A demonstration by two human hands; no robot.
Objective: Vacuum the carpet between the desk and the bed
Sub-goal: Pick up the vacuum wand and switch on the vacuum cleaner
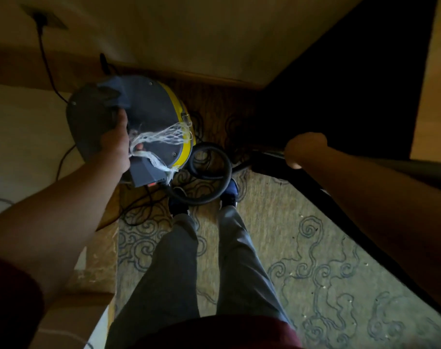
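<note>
A grey vacuum cleaner canister (149, 117) with a yellow band hangs at the left, above the patterned carpet (277, 235). My left hand (116, 144) grips the handle on its top, where a white net strip is tied. Its black ribbed hose (209, 170) loops over my shoes. My right hand (303, 149) grips the dark vacuum wand (269, 154), which runs to the right past my forearm. The wand's nozzle end is lost in the shadow under the dark desk (353, 84).
A black power cord (47, 64) runs from a wall socket (42, 18) down behind the canister and trails over the carpet. The bed's pale edge (25, 147) lies on the left. My legs (201, 260) stand on the carpet strip.
</note>
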